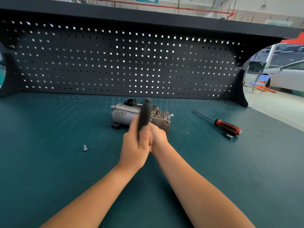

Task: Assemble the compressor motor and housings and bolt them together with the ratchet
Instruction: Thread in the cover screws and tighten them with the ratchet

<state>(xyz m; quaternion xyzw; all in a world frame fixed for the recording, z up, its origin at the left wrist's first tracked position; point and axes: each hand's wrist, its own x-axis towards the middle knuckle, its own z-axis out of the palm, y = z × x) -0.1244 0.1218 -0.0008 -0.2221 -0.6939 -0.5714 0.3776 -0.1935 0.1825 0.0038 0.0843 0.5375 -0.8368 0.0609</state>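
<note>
Two hands meet above the dark green bench mat (49, 162): the left hand (136, 145) wraps the blurred black ratchet handle (144, 114); the right hand (158, 135) lies against it, grip not discernible. One loose silver bolt (84, 147) lies well apart to the left. Beyond, the silver compressor motor with finned housing (125, 114) rests on its side, unclamped; a hard swing could roll it or slip the ratchet off its bolt.

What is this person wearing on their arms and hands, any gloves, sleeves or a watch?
Nothing that shows. The left hand and right hand are ungloved; the left forearm and right forearm are bare to the picture's bottom edge, no sleeve in view. No watch or band on either wrist. The hands are blurred, so a thin ring cannot be ruled out.
</note>
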